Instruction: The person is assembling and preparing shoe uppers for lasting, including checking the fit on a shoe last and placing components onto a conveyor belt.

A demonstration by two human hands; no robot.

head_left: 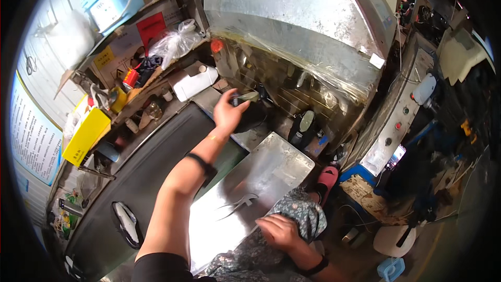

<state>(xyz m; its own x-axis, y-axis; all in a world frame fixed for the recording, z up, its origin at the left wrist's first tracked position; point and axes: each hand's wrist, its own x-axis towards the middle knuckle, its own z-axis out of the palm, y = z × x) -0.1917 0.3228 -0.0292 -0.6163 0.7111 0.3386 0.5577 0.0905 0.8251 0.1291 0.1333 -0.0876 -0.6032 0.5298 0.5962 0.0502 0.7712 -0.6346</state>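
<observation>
Shoe (126, 223) on belt (146, 177), left of tray (292, 162)

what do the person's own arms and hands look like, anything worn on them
The left hand and right hand are ungloved. A black sleeve ends above the left elbow; a black band circles that forearm, with a thin yellowish strip near the wrist. A dark band circles the right forearm.

I was standing in what looked like a factory workshop: a dark conveyor belt (151, 170) ran beside me, a scuffed metal hood (292, 8) loomed beyond, and a button-studded control panel (385, 149) stood opposite.
</observation>
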